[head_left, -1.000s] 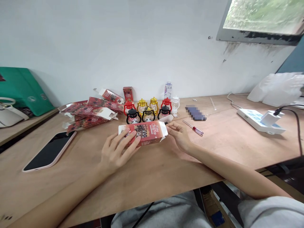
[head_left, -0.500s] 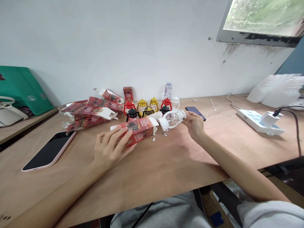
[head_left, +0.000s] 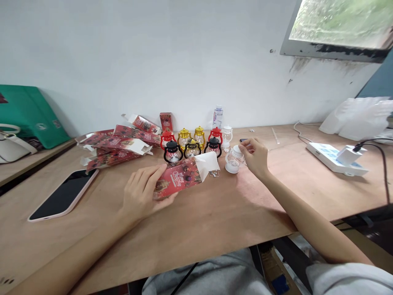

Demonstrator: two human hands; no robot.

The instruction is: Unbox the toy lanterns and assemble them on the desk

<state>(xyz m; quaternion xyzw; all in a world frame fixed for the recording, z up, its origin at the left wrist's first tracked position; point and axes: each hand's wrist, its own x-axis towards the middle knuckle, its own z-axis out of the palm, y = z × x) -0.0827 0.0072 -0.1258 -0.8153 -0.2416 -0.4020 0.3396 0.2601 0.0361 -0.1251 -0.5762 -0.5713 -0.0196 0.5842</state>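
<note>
My left hand is closed around a red printed carton, tilted with its white flap open toward the right. In my right hand the fingers pinch the top of a small white lantern with a clear body; it is upright at the table surface. Behind the carton stand several like lanterns: black ones, gold ones, red ones and another white lantern. Small wire pieces lie by the carton's flap.
Several red cartons are heaped at the left, near a pink-cased phone. One small carton and a bottle stand by the wall. At the right lie a white power strip and white plastic bags.
The white lantern has come away from the carton's open end, turned from lying to upright and moved right and down. The carton has turned in my left hand, showing another face.
</note>
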